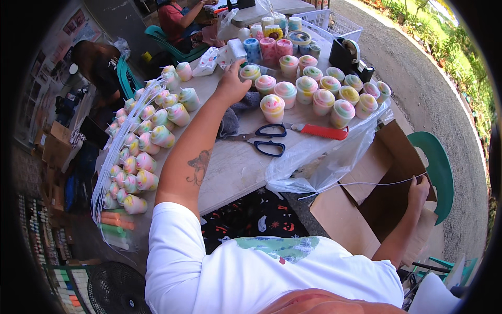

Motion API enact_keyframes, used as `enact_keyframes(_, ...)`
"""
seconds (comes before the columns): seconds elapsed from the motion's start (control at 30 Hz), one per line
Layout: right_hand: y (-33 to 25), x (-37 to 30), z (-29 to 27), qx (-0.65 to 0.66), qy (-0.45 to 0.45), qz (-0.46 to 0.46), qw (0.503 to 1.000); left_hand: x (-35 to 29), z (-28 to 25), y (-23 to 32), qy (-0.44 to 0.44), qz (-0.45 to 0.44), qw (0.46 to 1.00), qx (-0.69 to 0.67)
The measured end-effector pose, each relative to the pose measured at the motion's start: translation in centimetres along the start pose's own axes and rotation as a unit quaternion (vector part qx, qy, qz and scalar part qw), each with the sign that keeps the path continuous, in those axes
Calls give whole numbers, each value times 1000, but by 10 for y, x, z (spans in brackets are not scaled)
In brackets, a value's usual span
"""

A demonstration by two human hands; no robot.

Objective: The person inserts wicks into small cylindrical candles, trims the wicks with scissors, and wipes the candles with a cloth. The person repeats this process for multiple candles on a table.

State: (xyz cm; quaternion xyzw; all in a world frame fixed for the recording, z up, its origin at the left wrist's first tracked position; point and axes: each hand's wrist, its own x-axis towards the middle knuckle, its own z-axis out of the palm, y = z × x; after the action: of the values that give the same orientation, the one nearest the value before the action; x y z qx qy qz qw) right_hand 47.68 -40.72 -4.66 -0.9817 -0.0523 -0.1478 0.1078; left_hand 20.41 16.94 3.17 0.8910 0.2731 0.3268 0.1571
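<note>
My left hand (232, 85) reaches across the table, thumb and fingers apart, with nothing seen between them. It is nearest to a white packet (236, 48) and a dark grey cloth (230, 121). Off to the right, my right hand (418, 192) pinches a thin white cord (366, 183), which stretches left past the table edge. Pastel cup-shaped candles (273, 108) stand in a group beyond scissors with dark blue handles (269, 140) and a red-handled blade (324, 131). More candles (162, 136) lie in rows at the left, with long white wicks (123, 120) draped over them.
An opened cardboard box (389, 157) and a green chair (436, 178) stand at the right. Clear plastic (324, 165) hangs over the table edge. A black tape dispenser (345, 55) sits at the far right. Two people work beyond the table. A black fan (117, 288) is at lower left.
</note>
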Motion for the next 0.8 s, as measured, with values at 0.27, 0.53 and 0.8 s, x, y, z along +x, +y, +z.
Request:
enact_keyframes(0.27, -140, -155, -12, 286, -225, -470, 804, 39, 52, -43, -107, -168, 953, -227)
enact_keyframes(0.53, -148, -179, 23, 334, -160, -500, 783, -26, -38, 15, 149, 19, 989, 12)
enact_keyframes(0.8, -179, -163, -56, 429, -274, -388, 768, -182, -101, 59, 40, -185, 847, -497)
